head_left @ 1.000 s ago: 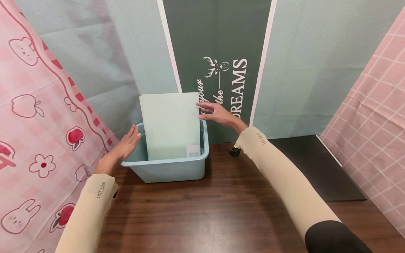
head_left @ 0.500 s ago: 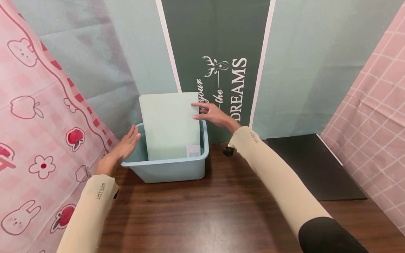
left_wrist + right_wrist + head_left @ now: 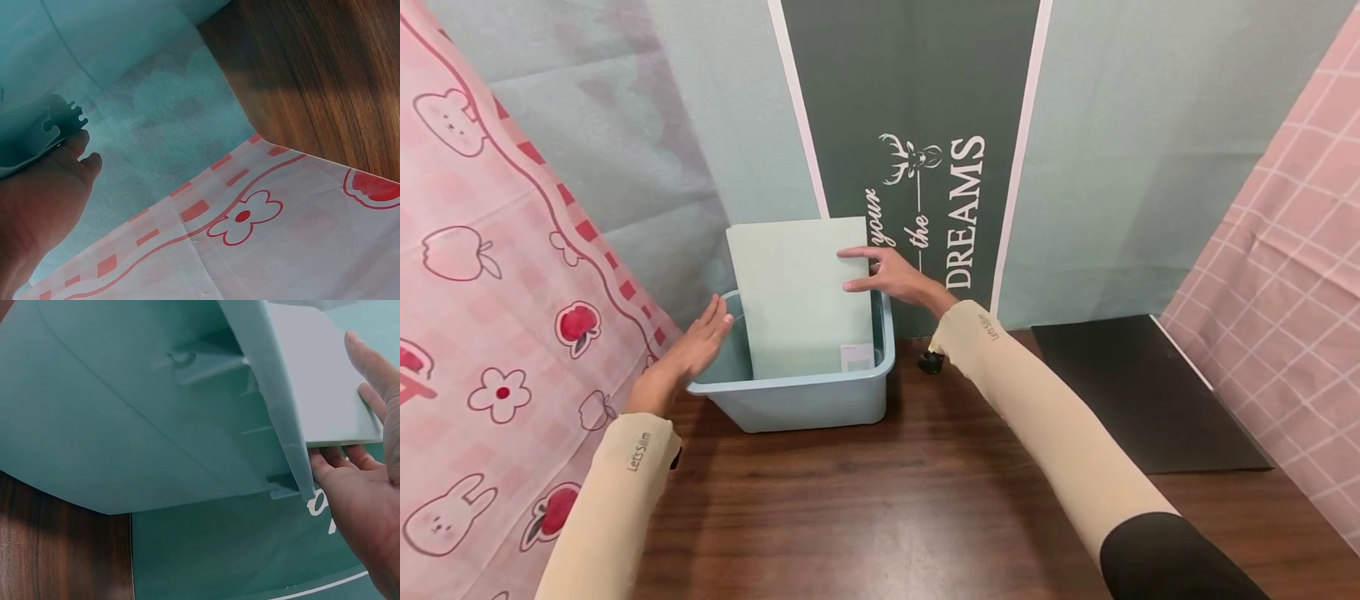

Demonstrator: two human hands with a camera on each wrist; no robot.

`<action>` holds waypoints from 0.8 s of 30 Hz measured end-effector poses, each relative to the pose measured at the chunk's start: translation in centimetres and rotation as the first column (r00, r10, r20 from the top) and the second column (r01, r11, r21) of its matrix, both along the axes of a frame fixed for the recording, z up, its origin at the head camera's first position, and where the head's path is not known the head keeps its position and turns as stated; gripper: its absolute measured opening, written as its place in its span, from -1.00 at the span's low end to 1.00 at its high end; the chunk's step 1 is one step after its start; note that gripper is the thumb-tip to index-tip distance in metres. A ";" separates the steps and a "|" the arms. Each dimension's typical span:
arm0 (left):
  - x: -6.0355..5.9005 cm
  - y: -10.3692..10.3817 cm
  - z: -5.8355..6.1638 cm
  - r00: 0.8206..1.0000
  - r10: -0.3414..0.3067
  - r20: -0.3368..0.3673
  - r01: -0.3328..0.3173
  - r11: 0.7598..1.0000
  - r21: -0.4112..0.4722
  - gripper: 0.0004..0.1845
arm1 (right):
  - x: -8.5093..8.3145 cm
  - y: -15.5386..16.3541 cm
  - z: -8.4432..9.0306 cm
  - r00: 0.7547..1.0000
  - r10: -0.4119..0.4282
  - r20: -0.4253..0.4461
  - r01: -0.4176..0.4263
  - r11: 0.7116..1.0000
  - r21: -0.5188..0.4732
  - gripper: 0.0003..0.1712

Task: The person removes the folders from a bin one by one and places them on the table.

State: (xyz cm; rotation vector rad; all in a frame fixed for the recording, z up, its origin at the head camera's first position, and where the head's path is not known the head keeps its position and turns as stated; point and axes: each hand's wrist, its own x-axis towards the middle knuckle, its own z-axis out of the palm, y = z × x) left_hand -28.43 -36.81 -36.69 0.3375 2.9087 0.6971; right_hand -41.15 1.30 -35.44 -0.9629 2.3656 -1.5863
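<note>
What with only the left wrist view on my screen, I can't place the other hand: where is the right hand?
Observer: The right hand lays straight fingers on the right edge of a pale green board.
Operator: Where is that board?
Observer: It stands in the blue bin, its top well above the rim.
Operator: Anything right of the bin?
Observer: A black mat lies on the wooden table.
</note>
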 end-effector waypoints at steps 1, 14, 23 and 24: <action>0.0 0.0 0.0 1.000 0.003 0.001 -0.003 1.000 -0.003 -0.16 | 0.0 -0.1 0.0 1.000 0.004 -0.005 -0.004 1.000 0.002 -0.23; 0.0 0.3 0.2 1.000 0.015 0.014 -0.015 1.000 0.018 -0.18 | 0.1 -0.6 0.5 0.997 0.057 -0.055 -0.054 0.997 0.063 -0.23; 0.1 0.3 0.3 1.000 0.007 0.013 -0.008 0.999 0.037 -0.19 | 0.5 -0.7 0.0 0.996 0.059 -0.060 -0.058 0.998 0.006 -0.14; 0.2 0.3 0.3 1.000 0.009 0.014 -0.009 0.999 0.036 -0.19 | 0.5 -0.8 -0.1 0.997 0.046 -0.061 -0.046 0.999 0.005 -0.13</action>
